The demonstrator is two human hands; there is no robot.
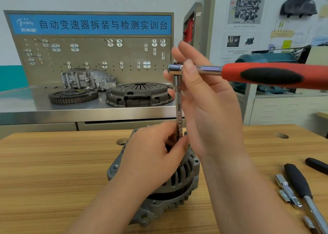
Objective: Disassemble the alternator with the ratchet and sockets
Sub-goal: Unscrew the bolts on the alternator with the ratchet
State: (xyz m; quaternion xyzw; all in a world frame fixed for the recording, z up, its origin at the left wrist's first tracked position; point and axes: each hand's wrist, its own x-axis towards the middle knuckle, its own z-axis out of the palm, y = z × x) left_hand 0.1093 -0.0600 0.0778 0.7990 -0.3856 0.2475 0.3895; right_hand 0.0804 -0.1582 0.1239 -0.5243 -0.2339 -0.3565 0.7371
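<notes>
1. Left hand [156, 155], nearest, has its fingers curled round the foot of the extension bar [179, 113], where the bar meets the top of the alternator [184, 177]. The socket and the fastener are hidden under those fingers.
2. The alternator stands on the wooden table [53, 162], directly beneath both hands. Its housing halves look joined and no loose bolts show, so I judge the job barely begun. The tool seems only just seated on a first fastener, with loosening, the other fasteners and splitting the case all left to do.
3. The right hand [209, 109] is higher up. Its fingers are nearly straight, and it pinches the head of the ratchet [269, 75] between thumb and fingers. The red-and-black handle juts out to the right, with no hand on it.
4. On the table to the right, well apart from the alternator, lie a black-handled driver [298, 180], some chrome sockets [284, 185] just beside it, and another black handle [317, 165]. Nothing there looks to block the handle's swing.
5. Beyond the table is a steel bench [26, 104] carrying a flywheel [72, 96], a clutch pressure plate [140, 93] and a cast housing [87, 79].
6. Farthest back are a pegboard [88, 56] with hooks and wall charts [246, 8].
</notes>
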